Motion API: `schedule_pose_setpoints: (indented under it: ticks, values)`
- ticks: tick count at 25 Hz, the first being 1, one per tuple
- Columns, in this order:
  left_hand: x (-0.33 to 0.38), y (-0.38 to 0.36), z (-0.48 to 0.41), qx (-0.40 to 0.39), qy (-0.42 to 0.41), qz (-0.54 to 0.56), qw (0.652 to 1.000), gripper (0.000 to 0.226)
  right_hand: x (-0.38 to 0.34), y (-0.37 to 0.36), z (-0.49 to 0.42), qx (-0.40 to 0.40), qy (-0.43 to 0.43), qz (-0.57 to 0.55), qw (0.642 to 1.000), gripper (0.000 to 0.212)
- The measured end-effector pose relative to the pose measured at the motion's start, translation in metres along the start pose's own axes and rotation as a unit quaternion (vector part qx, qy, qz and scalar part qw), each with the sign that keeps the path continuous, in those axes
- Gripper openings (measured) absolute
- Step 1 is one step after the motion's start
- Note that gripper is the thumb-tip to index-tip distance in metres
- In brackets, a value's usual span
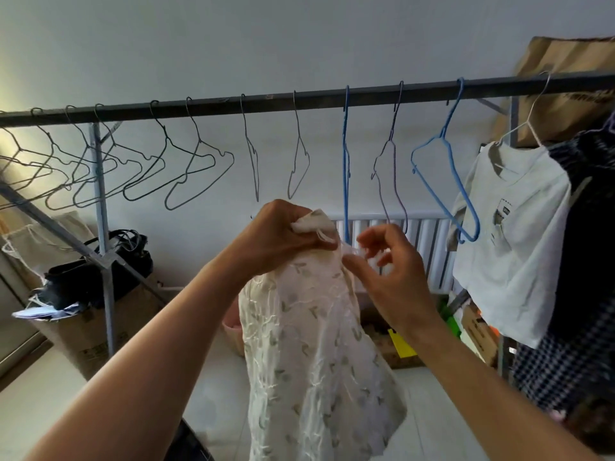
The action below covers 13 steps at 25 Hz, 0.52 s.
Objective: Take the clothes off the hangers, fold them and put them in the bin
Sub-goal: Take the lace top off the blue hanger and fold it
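A cream, sheer garment with small green flowers (309,344) hangs down from my hands in front of the rack. My left hand (279,237) grips its bunched top edge. My right hand (389,267) pinches a thin strap of it just to the right. A dark rail (266,103) crosses the view with several bare wire hangers (196,171) and blue hangers (446,181). A white shirt (509,241) hangs on a hanger at the right, beside dark checked clothes (585,261). A pink bin (234,331) shows partly behind the garment.
Cardboard boxes (96,331) with a black bag (96,274) stand at the left under the rack's slanted brace. A white radiator (422,241) is on the wall behind. More boxes (479,334) sit low at the right. Pale floor lies below.
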<state>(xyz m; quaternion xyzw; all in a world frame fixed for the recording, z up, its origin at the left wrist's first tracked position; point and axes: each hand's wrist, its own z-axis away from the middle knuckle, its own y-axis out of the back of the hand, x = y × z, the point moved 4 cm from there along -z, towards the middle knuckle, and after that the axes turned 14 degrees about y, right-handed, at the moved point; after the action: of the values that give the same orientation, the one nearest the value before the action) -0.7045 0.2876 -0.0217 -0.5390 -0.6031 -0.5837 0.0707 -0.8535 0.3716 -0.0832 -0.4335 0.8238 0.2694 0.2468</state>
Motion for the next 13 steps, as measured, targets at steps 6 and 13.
schedule_pose_setpoints:
  ticks: [6,13]
  values:
    - [0.005,0.03,0.027,0.006,-0.034,0.038,0.999,0.017,0.022,-0.041,0.038,-0.225,-0.097,-0.042,0.969,0.035]
    - [-0.005,0.081,0.063,-0.003,0.003,-0.001,1.0,0.022,0.006,-0.068,0.036,-0.272,-0.102,-0.153,0.945,0.024]
